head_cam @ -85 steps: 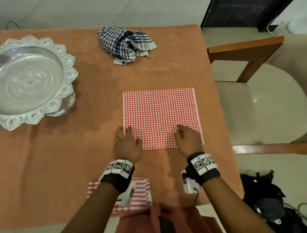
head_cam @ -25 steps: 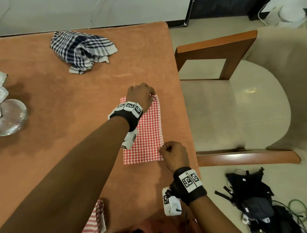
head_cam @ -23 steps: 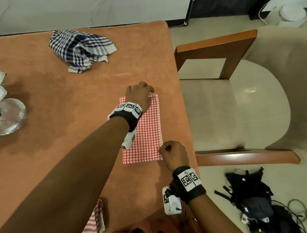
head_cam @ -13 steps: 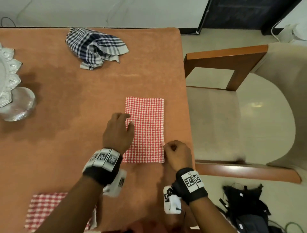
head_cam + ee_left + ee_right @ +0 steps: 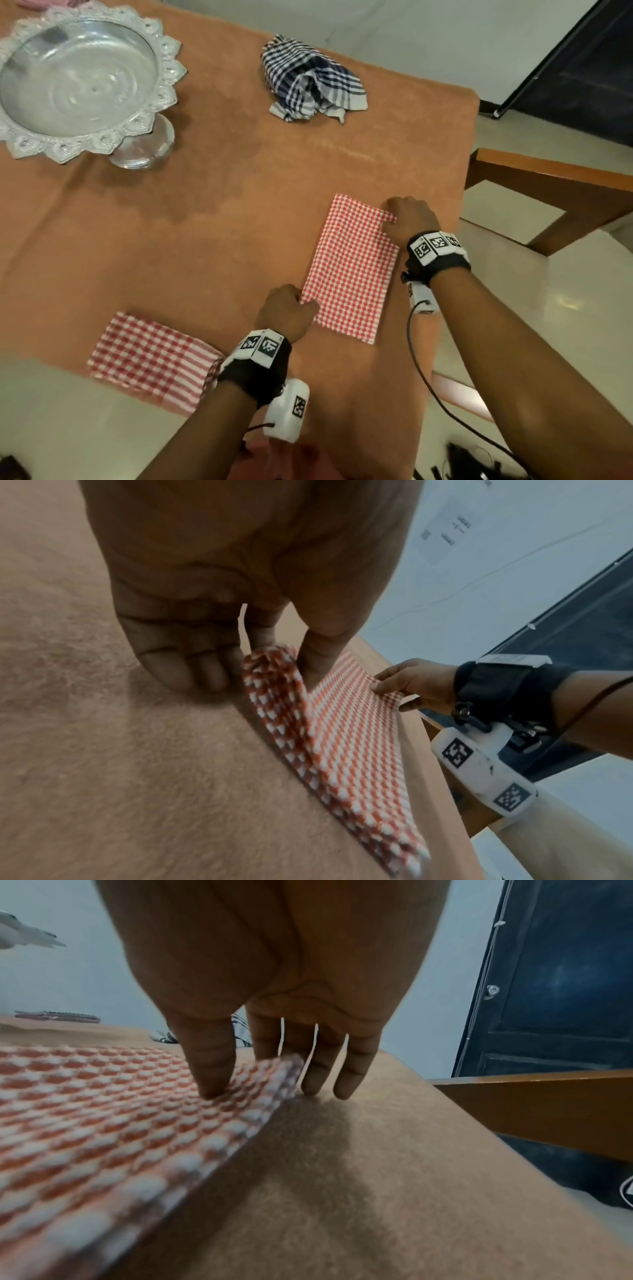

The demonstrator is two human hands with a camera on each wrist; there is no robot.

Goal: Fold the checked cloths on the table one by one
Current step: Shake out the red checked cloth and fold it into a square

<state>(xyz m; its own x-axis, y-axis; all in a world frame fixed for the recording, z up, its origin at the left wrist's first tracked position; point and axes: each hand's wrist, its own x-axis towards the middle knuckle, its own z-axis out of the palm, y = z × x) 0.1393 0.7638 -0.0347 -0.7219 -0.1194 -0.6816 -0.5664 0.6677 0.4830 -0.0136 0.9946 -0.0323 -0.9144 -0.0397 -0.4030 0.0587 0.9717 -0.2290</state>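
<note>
A small-check red cloth (image 5: 352, 267), folded into a narrow strip, lies near the table's right edge. My left hand (image 5: 308, 305) pinches its near left corner. In the left wrist view the thumb and forefinger hold that corner of the cloth (image 5: 342, 737) slightly off the table. My right hand (image 5: 392, 219) pinches the far right corner. In the right wrist view its thumb (image 5: 212, 1080) presses on top of the cloth (image 5: 103, 1110) and the other fingers reach down past the edge. A crumpled blue checked cloth (image 5: 311, 78) lies at the far side.
A folded larger-check red cloth (image 5: 154, 356) sits at the near left. A silver pedestal tray (image 5: 78, 78) stands at the far left. The orange table (image 5: 205, 222) ends just right of the strip, with a wooden chair (image 5: 548, 185) beyond.
My right hand went from the strip's near right corner to its far right corner. My left hand slid from the left edge to the near left corner and pinched it. The head view swung left.
</note>
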